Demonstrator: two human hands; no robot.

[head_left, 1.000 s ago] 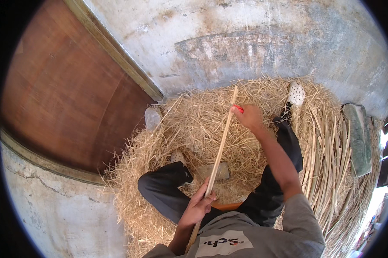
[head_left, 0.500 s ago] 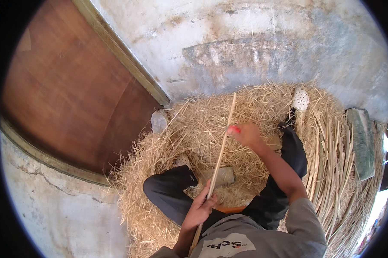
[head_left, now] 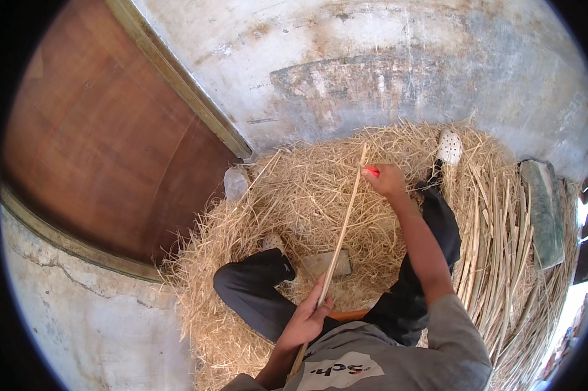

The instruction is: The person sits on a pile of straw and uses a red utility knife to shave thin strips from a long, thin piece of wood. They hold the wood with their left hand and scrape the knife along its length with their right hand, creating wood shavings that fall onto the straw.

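Observation:
A long pale strip of split bamboo or wood slants up and away from my lap. My left hand is closed round its lower part, close to my body. Near the strip's far end, my right hand is closed on a small red-handled tool, held against the strip's right side. The tool's blade or tip is too small to make out. Beneath the strip, a grey rectangular block lies on the shavings between my legs.
Straw-like shavings cover the floor. At right lie many long strips and a greenish slab. A clear plastic bag stands by the brown door. Something orange shows under me. A stained wall rises beyond.
My right hand has slid farther up the strip with the red-handled tool, toward its far end. My left hand keeps its hold, and the strip has tilted slightly to the right.

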